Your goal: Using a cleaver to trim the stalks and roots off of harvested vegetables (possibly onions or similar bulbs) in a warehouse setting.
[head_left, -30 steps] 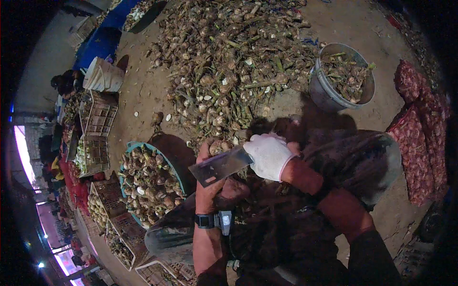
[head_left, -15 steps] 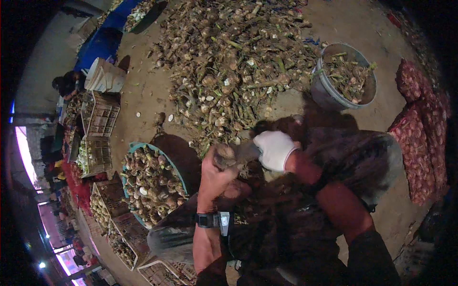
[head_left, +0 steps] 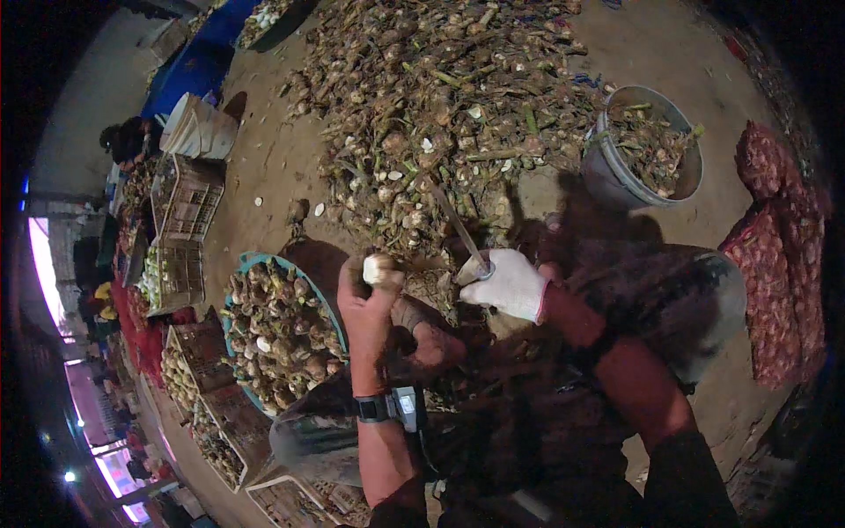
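My left hand, bare with a strap and small device at the wrist, is closed around a garlic bulb whose pale side shows. Wearing a white glove, my right hand grips a knife; its long blade points up and to the left, apart from the bulb. Just beyond both hands spreads a heap of garlic with dry stems and roots. To the left of my left hand stands a teal-rimmed tub full of garlic bulbs.
A grey bucket with garlic stems stands at the right, and red mesh sacks of garlic lie beyond it. Plastic crates and a white bucket line the left. Further back, a person is partly visible.
The knife has come away from the garlic bulb, and its blade now points up. My left hand has moved left and up with the bulb, its pale side now showing.
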A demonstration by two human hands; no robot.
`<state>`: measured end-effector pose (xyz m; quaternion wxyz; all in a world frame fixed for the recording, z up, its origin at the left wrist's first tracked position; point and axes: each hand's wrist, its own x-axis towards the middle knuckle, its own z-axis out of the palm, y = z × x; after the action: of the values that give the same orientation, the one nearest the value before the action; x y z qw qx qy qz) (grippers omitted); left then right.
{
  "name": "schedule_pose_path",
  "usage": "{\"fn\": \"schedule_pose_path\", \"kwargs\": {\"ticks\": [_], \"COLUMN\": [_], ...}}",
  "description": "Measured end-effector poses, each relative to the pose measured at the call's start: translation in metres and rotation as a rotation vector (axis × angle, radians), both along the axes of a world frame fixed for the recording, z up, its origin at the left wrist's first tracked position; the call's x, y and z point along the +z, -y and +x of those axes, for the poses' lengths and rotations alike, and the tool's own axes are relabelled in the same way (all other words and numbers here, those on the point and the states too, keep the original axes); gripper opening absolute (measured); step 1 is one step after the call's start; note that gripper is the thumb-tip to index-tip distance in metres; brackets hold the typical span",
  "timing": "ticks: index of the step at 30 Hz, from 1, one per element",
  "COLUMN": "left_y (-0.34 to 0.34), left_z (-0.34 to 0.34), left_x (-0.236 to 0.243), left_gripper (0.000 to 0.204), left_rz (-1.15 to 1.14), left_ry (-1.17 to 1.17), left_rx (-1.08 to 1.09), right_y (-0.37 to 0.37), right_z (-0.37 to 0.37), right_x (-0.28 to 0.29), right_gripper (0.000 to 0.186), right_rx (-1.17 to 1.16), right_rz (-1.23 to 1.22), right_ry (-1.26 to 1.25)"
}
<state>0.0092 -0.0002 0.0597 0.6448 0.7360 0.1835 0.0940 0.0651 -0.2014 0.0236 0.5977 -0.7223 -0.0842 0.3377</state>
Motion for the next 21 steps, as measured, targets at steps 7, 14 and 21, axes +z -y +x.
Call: {"fn": "schedule_pose_path", "kwargs": {"ticks": [7,14,21], "left_y": [-0.006,-0.008,-0.117], "left_z": [-0.007,-0.017,-0.029], "left_x": [-0.025,-0.034,-0.064], "left_gripper": [0.044,0.047,0.038], "left_rz": [-0.615,-1.188,-1.198], "left_ry": [0.064,0.350,0.449], "left_rx": [0.103,0.079,0.666], "right_y": [-0.017,0.007,-0.029], "right_z": [-0.011,-0.015,-0.006], "right_x": [0.006,-0.126,-0.096], "right_gripper": [0.025,0.022,0.035], "right_rx": [0.093,0.383,0.228], "right_rz": [-0.003,-0.281,-0.407], "right_ry": [0.108,0.371,0.043]}}
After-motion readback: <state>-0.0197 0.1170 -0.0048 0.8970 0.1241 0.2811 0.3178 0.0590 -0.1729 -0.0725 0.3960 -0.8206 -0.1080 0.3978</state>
